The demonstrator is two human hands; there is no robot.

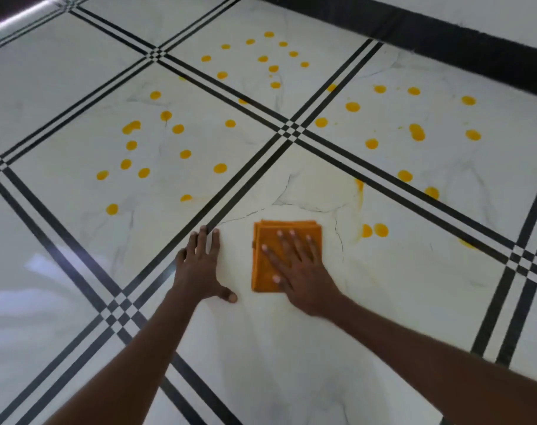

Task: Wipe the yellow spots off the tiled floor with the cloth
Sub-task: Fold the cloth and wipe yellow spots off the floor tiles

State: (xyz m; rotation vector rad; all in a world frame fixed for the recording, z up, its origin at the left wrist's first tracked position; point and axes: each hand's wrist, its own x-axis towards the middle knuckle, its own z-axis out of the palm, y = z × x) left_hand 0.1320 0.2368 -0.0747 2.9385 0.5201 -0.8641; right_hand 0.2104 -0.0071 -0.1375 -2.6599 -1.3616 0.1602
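Floor: I see a glossy white marble-look tiled floor (77, 87) crossed by black double-line borders (249, 167).
Far edge: a dark skirting band (475, 47) runs along the top right.
Left tile: round yellow spots (178, 129) scattered, well apart from my hands.
Left hand: my left hand (199, 268) lies flat on the floor, fingers straight, holding nothing, just left of the cloth.
Cloth: the folded orange square cloth (264, 265) lies on the near tile.
Right hand: my right hand (298, 271) presses on it, fingers spread and straight.
Right: two spots (380, 230) sit near the cloth; a yellow smear (360, 185) beyond.
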